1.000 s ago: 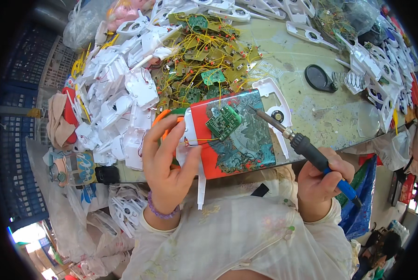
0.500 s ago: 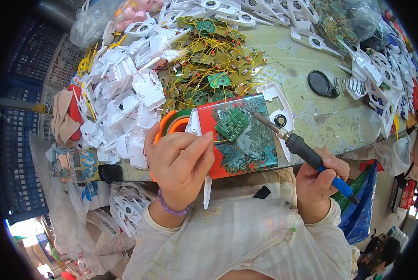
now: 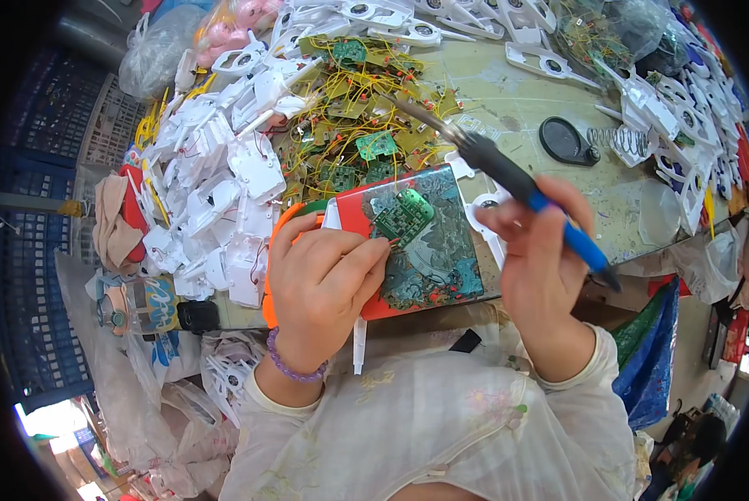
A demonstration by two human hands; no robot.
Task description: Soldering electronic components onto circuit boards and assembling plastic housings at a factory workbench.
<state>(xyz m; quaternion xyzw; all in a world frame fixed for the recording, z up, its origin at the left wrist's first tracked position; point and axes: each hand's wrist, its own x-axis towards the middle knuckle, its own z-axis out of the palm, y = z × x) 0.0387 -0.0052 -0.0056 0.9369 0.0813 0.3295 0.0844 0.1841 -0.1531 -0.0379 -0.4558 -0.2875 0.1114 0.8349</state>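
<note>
My right hand (image 3: 545,242) grips the black and blue handle of a soldering iron (image 3: 508,171). The iron is raised over the bench, its metal tip pointing to the far left above a heap of circuit boards (image 3: 366,100) with yellow wires. A green circuit board (image 3: 403,219) lies on a red-edged, scorched work block (image 3: 433,271). At that board's near left corner, my left hand (image 3: 324,280) has thumb and finger pinched together. A small reddish bit shows at the fingertips; what they hold is too small to make out.
White plastic housings (image 3: 215,184) are piled on the left. An orange ring (image 3: 278,242), perhaps a tape roll, sits behind my left hand. A black oval dish (image 3: 568,140) and a metal spring (image 3: 621,140) lie on the right. More white frames (image 3: 679,142) crowd the right edge.
My right hand has lifted the soldering iron away from the board, up and to the left. The left fingertips have shifted slightly toward the board, which has turned a little.
</note>
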